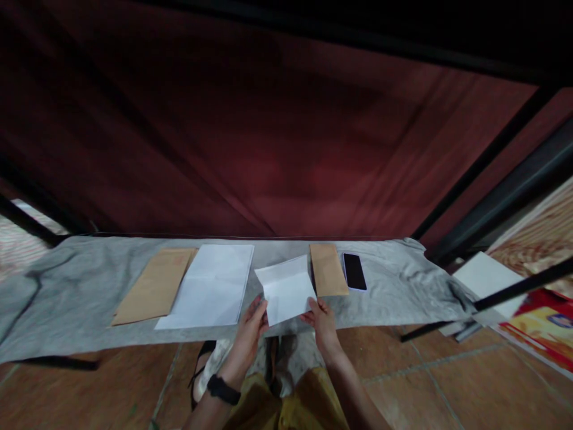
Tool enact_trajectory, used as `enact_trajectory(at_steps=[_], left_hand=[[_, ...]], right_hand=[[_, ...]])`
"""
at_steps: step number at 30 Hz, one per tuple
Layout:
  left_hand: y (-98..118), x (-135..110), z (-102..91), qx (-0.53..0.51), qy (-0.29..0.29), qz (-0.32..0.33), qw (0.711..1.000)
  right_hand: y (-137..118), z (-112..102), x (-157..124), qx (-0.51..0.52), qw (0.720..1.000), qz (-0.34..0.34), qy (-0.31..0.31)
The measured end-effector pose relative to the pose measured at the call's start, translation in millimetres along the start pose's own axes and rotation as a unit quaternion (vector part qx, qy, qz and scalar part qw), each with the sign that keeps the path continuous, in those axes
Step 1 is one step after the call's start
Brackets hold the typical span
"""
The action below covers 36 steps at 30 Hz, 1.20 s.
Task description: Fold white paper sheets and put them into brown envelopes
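Note:
A creased sheet of white paper (286, 292) is held up over the front of the cloth-covered surface. My left hand (253, 323) pinches its lower left edge, and my right hand (320, 319) grips its right edge. To the left lies a stack of larger white sheets (215, 283), its left side next to several brown envelopes (154, 283). Just right of the held paper rests a single brown envelope (329, 270). Beyond that envelope is a phone (355, 272) with a dark screen.
Grey cloth (394, 280) covers the narrow surface. A dark red panel (286, 149) rises behind it, with black metal bars (487, 161) at the sides. White boxes (487, 280) and a red and yellow package (546, 328) are at the right. Below is a tiled floor (403, 382).

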<state>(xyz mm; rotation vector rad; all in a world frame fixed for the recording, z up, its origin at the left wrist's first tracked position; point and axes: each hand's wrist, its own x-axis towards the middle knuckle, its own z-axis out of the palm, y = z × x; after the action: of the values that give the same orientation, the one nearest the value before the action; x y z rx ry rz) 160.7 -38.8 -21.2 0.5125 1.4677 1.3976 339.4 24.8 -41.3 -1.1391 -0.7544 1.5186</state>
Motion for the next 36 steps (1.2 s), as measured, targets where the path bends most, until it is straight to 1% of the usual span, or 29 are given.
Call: enact_trajectory(at_steps=[2, 4, 5, 6, 7, 8, 9, 11, 13, 14, 16, 19, 20, 21, 22, 24, 25, 27, 30, 32, 34, 36], left_hand=[[-5, 0, 6.8, -0.019, 0.003, -0.028, 0.999], [-8, 3, 10.0, -0.008, 0.033, -0.035, 0.999], [-10, 6, 10.7, 0.002, 0.044, -0.032, 0.998], [-11, 9, 11.0, 0.011, 0.055, -0.027, 0.998], [-12, 12, 11.4, 0.018, 0.063, -0.021, 0.998], [-13, 15, 12.1, 0.024, 0.069, -0.016, 0.997], [-14, 18, 13.2, 0.028, 0.075, -0.015, 0.997], [-16, 23, 16.8, 0.035, 0.081, -0.021, 0.996], [-15, 27, 20.8, 0.051, 0.078, -0.023, 0.995], [-15, 29, 22.3, 0.064, 0.074, -0.021, 0.995], [-14, 32, 22.6, 0.087, 0.068, -0.019, 0.994], [-13, 34, 14.8, 0.131, 0.058, -0.017, 0.990], [-13, 34, 10.4, 0.167, 0.049, 0.000, 0.985], [-14, 33, 5.9, 0.218, 0.041, 0.033, 0.975], [-16, 32, 1.9, 0.279, 0.040, 0.081, 0.956], [-19, 30, -1.6, 0.393, 0.055, 0.196, 0.897], [-20, 30, 0.2, 0.435, 0.063, 0.245, 0.864], [-23, 33, 11.9, 0.491, 0.057, 0.311, 0.812], [-25, 48, 43.2, 0.561, -0.013, 0.359, 0.745], [-26, 61, 63.9, 0.603, -0.051, 0.364, 0.708], [-27, 75, 78.1, 0.636, -0.067, 0.342, 0.688], [-28, 86, 84.4, 0.659, -0.068, 0.315, 0.680]], right_hand=[[12, -3, 3, -0.002, 1.000, 0.014, 0.002], [19, -9, 6, -0.050, 0.999, 0.019, -0.006], [22, -12, 6, -0.094, 0.995, 0.008, -0.012], [23, -15, 6, -0.150, 0.988, -0.019, -0.015], [23, -19, 5, -0.214, 0.975, -0.065, -0.012], [23, -22, 4, -0.284, 0.951, -0.123, -0.006], [21, -24, 3, -0.351, 0.917, -0.188, 0.000], [17, -24, 0, -0.463, 0.834, -0.300, 0.002], [13, -20, 0, -0.539, 0.759, -0.366, -0.019], [12, -16, 1, -0.564, 0.729, -0.386, -0.038], [13, -8, 4, -0.599, 0.683, -0.411, -0.076], [23, -2, 9, -0.643, 0.636, -0.414, -0.105], [28, -1, 10, -0.654, 0.626, -0.411, -0.108], [32, -2, 11, -0.662, 0.618, -0.409, -0.109], [35, -2, 11, -0.668, 0.613, -0.408, -0.109], [40, -4, 10, -0.673, 0.610, -0.405, -0.106], [41, -5, 9, -0.675, 0.609, -0.404, -0.104], [42, -7, 9, -0.680, 0.605, -0.400, -0.104], [45, -9, 11, -0.689, 0.594, -0.399, -0.114], [50, -11, 15, -0.691, 0.588, -0.403, -0.116], [56, -13, 20, -0.689, 0.585, -0.414, -0.108], [61, -14, 24, -0.685, 0.582, -0.428, -0.093]])
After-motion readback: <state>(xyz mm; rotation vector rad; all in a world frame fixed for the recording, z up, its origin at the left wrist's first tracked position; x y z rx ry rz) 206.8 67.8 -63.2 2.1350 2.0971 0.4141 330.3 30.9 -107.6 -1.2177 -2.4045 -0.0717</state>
